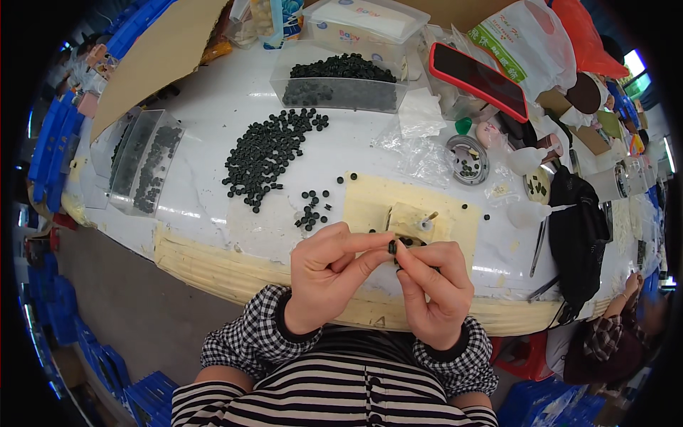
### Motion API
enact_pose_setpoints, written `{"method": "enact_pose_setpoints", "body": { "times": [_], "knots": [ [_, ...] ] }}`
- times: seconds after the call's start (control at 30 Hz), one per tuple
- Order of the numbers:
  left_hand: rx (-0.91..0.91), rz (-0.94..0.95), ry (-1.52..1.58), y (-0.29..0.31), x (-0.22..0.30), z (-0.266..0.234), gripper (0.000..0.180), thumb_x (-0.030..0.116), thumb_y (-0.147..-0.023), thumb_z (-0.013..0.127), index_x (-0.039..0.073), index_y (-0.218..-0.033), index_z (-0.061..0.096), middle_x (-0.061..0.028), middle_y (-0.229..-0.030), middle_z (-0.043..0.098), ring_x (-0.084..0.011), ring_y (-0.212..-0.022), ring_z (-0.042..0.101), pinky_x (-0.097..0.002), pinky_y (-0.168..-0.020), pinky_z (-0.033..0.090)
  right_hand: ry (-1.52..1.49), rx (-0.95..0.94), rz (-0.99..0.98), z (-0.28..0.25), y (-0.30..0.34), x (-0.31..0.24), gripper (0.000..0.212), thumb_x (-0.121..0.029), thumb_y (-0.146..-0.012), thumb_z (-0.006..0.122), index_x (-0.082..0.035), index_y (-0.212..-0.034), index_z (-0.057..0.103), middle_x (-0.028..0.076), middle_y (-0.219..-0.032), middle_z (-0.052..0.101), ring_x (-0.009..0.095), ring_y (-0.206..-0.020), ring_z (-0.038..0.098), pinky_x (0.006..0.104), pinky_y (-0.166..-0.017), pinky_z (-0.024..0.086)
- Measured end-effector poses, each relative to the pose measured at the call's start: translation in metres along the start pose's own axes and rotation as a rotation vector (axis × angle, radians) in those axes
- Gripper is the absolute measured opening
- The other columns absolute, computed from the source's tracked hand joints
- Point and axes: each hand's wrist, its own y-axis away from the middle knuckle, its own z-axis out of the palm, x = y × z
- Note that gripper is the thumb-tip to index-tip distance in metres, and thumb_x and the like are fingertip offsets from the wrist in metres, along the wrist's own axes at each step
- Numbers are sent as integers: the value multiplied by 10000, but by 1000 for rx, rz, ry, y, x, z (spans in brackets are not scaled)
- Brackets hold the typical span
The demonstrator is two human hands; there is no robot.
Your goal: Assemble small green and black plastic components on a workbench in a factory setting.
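My left hand (320, 274) and my right hand (442, 293) meet above the near edge of the table. Between their fingertips is a small black round part (392, 247), pinched by thumb and forefinger from both sides. A little more black shows just below it, too small to make out. Right behind the fingers, a pale block (408, 219) with a short upright peg (431, 217) stands on a yellow sheet (363, 196); my fingers hide its near side. To the left lies a small group of loose black parts (311, 212), with a larger spread pile (265, 153) beyond.
A clear bin (341, 99) of black parts stands at the back, another clear bin (146, 164) at the left. A red-cased phone (477, 80), a round tin (468, 160), squeeze bottles (528, 213) and a black pouch (575, 238) crowd the right. Another person's hand (632, 285) shows far right.
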Motion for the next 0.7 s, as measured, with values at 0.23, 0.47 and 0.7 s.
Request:
{"method": "enact_pose_setpoints", "body": {
  "times": [0.23,0.47,0.7],
  "knots": [
    [-5,-4,24,-1,-2,-1,246,-10,-738,747,62,-973,735,58,-568,338,-45,-528,310,-214,-486,237,5,-3,-5,0,0,0,365,29,-708,714,-23,-1069,695,62,-856,626,211,-737,550,301,-644,441],
    [-3,-18,40,-1,-3,-1,244,-16,-739,743,62,-970,736,58,-568,337,-43,-527,308,-209,-485,237,16,1,-20,0,-1,0,359,29,-704,716,-19,-1059,697,65,-858,630,215,-741,550,301,-651,447],
    [-6,8,9,-1,-3,-2,251,-22,-732,746,65,-967,737,54,-568,345,-44,-523,306,-212,-479,235,9,-8,-17,0,0,0,354,26,-704,717,-20,-1054,699,62,-861,633,216,-746,549,299,-653,451]
  ]
}}
